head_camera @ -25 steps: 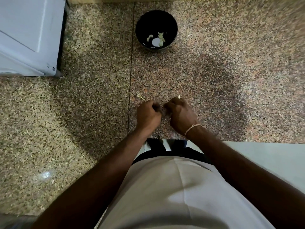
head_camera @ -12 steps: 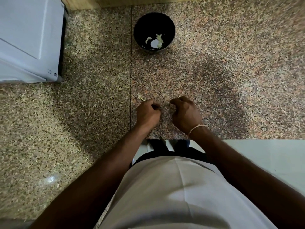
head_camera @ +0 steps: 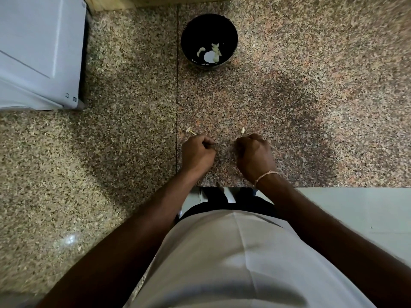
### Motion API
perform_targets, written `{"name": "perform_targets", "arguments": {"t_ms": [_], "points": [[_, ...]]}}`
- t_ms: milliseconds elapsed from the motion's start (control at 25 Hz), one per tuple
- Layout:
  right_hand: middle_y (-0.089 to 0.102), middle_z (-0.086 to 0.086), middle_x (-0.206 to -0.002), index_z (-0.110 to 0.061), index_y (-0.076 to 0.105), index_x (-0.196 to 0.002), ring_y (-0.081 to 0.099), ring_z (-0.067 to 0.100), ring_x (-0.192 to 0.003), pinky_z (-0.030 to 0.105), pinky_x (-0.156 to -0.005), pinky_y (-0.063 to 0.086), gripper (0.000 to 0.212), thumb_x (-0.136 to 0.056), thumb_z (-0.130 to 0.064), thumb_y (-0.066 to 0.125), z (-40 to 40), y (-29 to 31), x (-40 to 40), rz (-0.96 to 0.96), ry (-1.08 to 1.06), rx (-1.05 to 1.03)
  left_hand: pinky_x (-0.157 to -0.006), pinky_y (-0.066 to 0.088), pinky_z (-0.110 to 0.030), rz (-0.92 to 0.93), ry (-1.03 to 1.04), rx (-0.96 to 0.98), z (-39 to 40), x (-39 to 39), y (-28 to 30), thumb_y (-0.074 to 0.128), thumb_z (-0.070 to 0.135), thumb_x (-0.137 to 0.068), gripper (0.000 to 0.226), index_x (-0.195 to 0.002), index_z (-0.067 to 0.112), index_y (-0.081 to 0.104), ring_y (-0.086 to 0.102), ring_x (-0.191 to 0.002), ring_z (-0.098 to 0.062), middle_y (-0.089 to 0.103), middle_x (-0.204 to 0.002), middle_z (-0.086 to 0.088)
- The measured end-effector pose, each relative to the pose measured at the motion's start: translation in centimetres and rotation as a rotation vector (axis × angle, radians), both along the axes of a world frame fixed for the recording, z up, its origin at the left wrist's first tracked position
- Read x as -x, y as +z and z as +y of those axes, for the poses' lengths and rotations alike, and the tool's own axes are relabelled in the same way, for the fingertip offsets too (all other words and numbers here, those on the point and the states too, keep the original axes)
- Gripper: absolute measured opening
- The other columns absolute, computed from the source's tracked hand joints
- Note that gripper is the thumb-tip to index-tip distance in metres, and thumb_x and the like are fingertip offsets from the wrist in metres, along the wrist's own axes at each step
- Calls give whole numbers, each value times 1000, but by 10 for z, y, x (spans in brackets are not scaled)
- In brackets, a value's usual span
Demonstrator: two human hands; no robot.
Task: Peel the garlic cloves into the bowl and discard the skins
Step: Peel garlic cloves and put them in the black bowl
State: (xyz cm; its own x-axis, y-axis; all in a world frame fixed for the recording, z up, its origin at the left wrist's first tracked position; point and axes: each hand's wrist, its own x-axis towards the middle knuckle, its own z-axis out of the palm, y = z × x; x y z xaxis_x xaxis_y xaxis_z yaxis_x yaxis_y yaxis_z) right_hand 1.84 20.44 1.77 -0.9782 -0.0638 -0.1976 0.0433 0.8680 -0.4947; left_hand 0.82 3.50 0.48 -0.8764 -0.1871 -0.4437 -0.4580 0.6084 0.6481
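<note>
With both fists curled and their contents hidden, no clove can be confirmed in the left hand [head_camera: 198, 153] or right hand [head_camera: 255, 154], so skin should be pulled cleanly before peeled cloves [head_camera: 211, 54] are joined in the bowl [head_camera: 189, 30].

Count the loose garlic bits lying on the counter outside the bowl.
2. One stalk-like scrap lies just beyond the left hand; one small pale piece lies just beyond the right hand. More may be hidden inside the curled fists.
</note>
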Motion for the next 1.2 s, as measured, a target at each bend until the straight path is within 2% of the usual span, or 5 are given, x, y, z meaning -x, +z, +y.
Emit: {"name": "perform_targets", "arguments": {"t_ms": [240, 360, 560, 800, 1200], "points": [[66, 14, -103, -6, 75, -110, 66, 30, -83, 37, -73, 58, 26, -93, 5, 59, -25, 3, 6, 27, 42, 101, -79, 60, -24, -62, -17, -74, -7, 3, 0, 69, 2, -92, 34, -88, 36, 70, 67, -88, 1, 65, -88, 24], [66, 14, -111, -7, 73, -120, 66, 29, -90, 29, -81, 54, 32, -90, 0, 65, -8, 1, 3, 22, -36, 84, -82, 59, -24, -45, -7, -86, -9, 0, -3, 71, 4, -92, 24, -99, 27, 75, 68, -91, -2, 69, -93, 18], [64, 12, -99, -7, 74, -103, 62, 28, -81, 37, -73, 56, 14, -96, -9, 61, -15, -3, -8, 21, -44, 57, -61, 49, -16, -32, -28, -51, -4, 0, -6, 70, 6, -91, 18, -94, 23, 73, 65, -80, 1, 71, -91, 14], [65, 10, -104, -11, 74, -109, 64, 28, -89, 40, -77, 59, 22, -90, -3, 65, -25, -3, 10, 32, -59, 79, -74, 59, -25, -40, -13, -71, -6, 2, -6, 71, 3, -90, 24, -102, 24, 75, 68, -85, -2, 69, -90, 16], [59, 4, -123, -16, 69, -126, 48, 22, -115, 39, -84, 57, 30, -106, -25, 47, -37, 3, 1, 37, 377, -180, -67, 62, -28, -46, 148, -184, -6, 0, -5, 77, 9, -87, 14, -93, 21, 71, 72, -81, -11, 74, -89, 6]]}}
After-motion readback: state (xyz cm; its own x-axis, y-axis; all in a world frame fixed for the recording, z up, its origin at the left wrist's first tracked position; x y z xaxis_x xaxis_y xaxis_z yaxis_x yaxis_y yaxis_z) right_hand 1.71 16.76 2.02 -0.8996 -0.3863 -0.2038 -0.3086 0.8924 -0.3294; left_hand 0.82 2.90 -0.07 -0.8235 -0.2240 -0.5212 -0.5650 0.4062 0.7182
